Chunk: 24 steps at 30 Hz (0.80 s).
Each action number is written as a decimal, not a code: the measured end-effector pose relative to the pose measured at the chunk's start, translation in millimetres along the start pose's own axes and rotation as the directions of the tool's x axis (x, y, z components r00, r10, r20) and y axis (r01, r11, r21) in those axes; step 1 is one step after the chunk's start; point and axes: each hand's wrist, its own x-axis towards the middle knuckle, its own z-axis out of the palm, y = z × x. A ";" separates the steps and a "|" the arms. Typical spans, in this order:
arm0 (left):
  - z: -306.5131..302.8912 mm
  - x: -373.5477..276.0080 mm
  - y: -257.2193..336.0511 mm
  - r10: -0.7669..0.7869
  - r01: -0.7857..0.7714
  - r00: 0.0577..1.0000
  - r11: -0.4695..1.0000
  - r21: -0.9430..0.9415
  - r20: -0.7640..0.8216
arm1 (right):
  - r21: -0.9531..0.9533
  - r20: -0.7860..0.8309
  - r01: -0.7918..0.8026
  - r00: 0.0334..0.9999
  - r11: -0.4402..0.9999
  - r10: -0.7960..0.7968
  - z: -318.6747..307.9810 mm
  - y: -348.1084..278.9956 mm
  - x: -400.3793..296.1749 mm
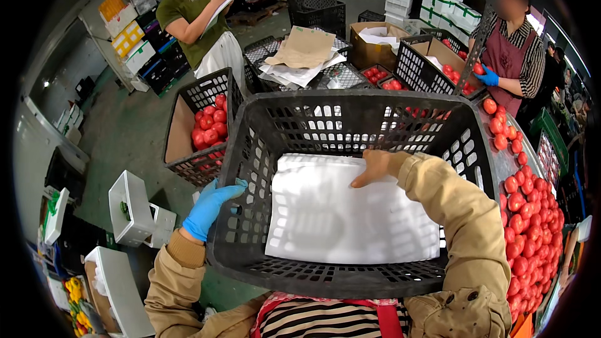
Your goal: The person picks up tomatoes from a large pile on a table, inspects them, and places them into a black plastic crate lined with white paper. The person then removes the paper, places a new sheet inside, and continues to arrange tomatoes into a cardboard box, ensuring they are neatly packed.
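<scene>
A large black plastic crate (371,98) with slotted walls is right before me. My left hand (209,206), in a blue glove, grips its left side, the fingertips reaching over the rim by the slots. White paper sheets (347,220) cover much of the crate's floor, with light spots falling on them through the slots. Inside the crate, my bare right hand (375,168) rests on the far part of the paper, thumb and fingers spread apart. Some of its fingertips are hidden from view.
Many loose tomatoes (530,230) lie on a table to the right. A tomato crate (188,159) stands at left, beyond it a person (197,19) with a clipboard. Paper sheets (305,51) lie on crates ahead. An aproned person (509,56) holds a tomato. Foam boxes (131,206) sit left.
</scene>
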 end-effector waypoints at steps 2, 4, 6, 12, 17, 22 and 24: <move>2.5 0.1 2.9 -0.027 0.028 0.999 0.999 -0.023 0.043 | 0.077 0.111 0.011 0.994 0.997 -0.019 -25.9 -5.4 -14.1; 5.4 -2.5 10.8 -0.062 0.062 0.995 0.998 -0.008 0.077 | 0.126 0.137 0.090 0.985 0.988 -0.108 -37.4 -3.6 -15.2; 3.7 -4.3 15.0 -0.116 0.112 0.988 0.993 0.040 0.101 | 0.187 0.151 0.117 0.978 0.975 -0.146 -46.2 -13.5 -28.0; -15.5 -0.9 -6.3 -0.134 0.128 0.987 0.989 0.068 0.087 | -0.162 -0.104 0.136 0.983 0.977 -0.154 -31.2 -61.0 -58.8; -17.6 -6.1 -17.8 -0.065 0.056 0.992 0.995 0.086 0.110 | -0.190 -0.334 0.139 0.922 0.972 -0.197 -70.7 -72.9 -118.7; -20.5 -25.4 -24.6 -0.044 0.045 0.996 0.999 -0.012 0.071 | -0.111 -0.693 0.159 0.695 0.981 -0.191 -113.7 -78.0 -204.1; -21.8 -28.3 -30.3 -0.022 0.022 0.999 1.000 -0.014 0.033 | 0.101 -0.797 0.379 0.584 0.920 -0.153 -124.6 -63.3 -233.2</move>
